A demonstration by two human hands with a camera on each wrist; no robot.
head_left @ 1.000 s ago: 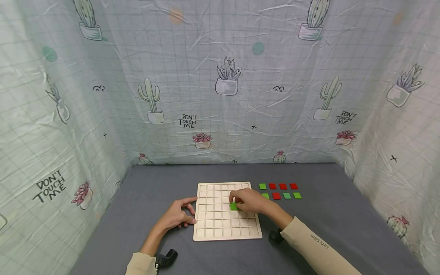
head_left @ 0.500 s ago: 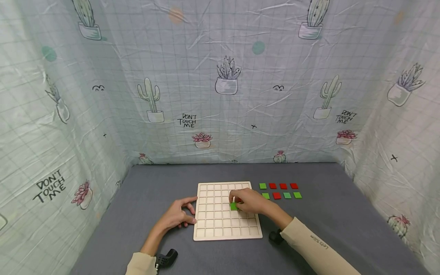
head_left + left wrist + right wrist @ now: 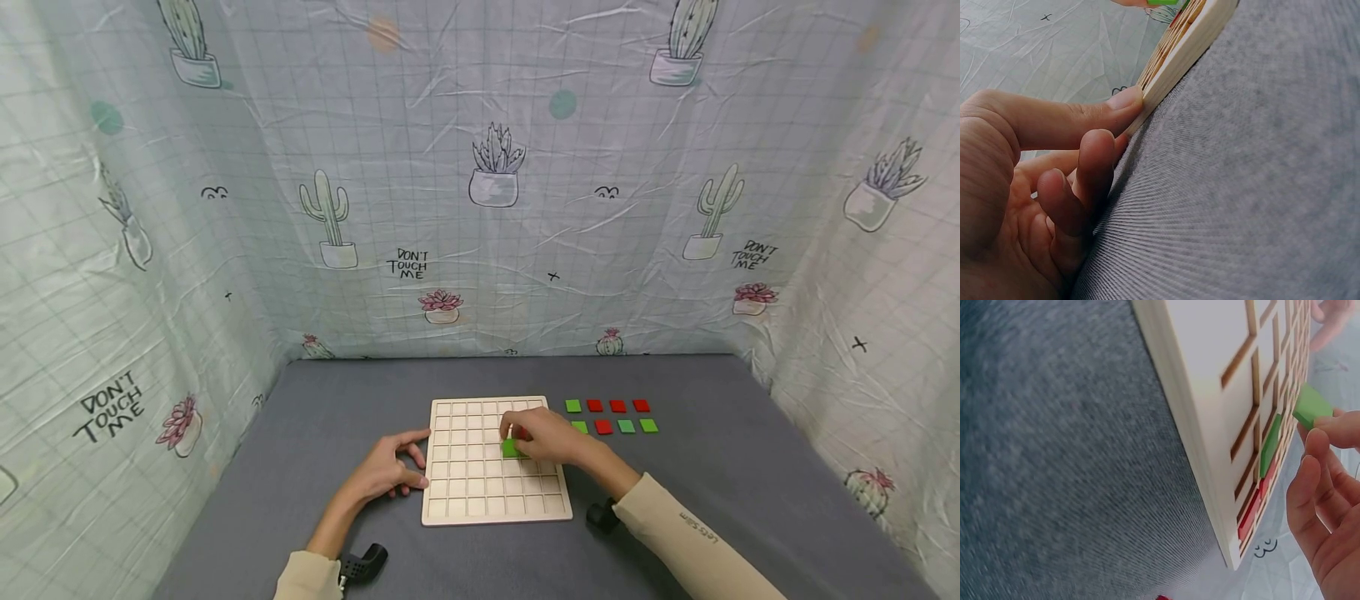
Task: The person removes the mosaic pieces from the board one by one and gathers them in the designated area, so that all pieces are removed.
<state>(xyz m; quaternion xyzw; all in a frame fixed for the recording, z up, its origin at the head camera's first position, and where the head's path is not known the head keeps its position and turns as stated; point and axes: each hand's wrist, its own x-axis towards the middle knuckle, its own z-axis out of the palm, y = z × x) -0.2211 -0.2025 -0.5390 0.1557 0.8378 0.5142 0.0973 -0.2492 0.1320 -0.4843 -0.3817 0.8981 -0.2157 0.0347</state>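
Note:
A wooden grid board (image 3: 456,467) lies on the dark grey cloth. Along its left edge rests my left hand (image 3: 382,467), thumb and index finger spread apart with their tips against the side; the left wrist view shows the thumb (image 3: 1066,125) at the board's edge (image 3: 1179,65), other fingers loosely bent. Over the right half of the board, my right hand (image 3: 551,437) pinches a green square tile (image 3: 1311,405) between thumb and fingers, tilted above the grid. In the right wrist view, another green tile (image 3: 1270,447) and red tiles (image 3: 1249,514) sit in cells, largely hidden by the hand in the head view.
Right of the board, loose tiles lie in two rows: red ones (image 3: 617,406), light green ones (image 3: 649,426) and a bluish-green one (image 3: 626,427). Printed curtains (image 3: 495,250) stand around the table's back and sides. Each wrist wears a black camera (image 3: 363,564).
My right hand has shifted up very slightly with the green tile, and more of a red tile shows under it. My left hand and the board have stayed put.

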